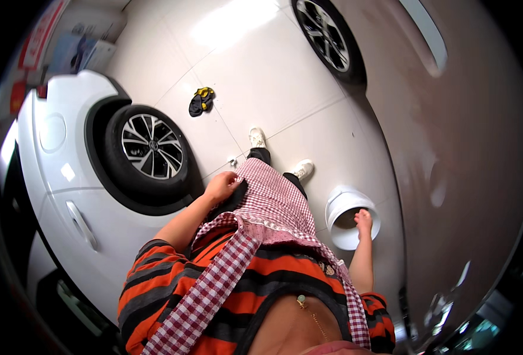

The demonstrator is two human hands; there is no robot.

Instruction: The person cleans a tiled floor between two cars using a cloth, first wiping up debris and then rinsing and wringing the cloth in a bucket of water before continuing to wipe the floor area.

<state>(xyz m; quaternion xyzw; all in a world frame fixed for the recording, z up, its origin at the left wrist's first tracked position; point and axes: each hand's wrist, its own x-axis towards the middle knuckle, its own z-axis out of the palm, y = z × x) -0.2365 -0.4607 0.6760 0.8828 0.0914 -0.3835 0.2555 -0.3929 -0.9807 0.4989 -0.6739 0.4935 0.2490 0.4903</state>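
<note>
My left hand (223, 187) is at the left side of my red-and-white checked apron (276, 192), fingers curled in. Dark fabric (235, 196) shows just below those fingers; whether it is a cloth in the hand or part of my clothing, I cannot tell. On the other side, my right hand (364, 222) hangs over the rim of a white bucket (342, 200). Its fingers are bent together, and what they hold, if anything, is too small to make out. The bucket's inside looks dark and greyish.
A white car's wheel (153, 147) stands close on my left. Along my right runs a brownish-grey car (451, 136), its wheel (326, 35) further ahead. A black-and-yellow bundle (201, 102) and a small white scrap (232, 161) lie on the pale tiled floor (261, 77).
</note>
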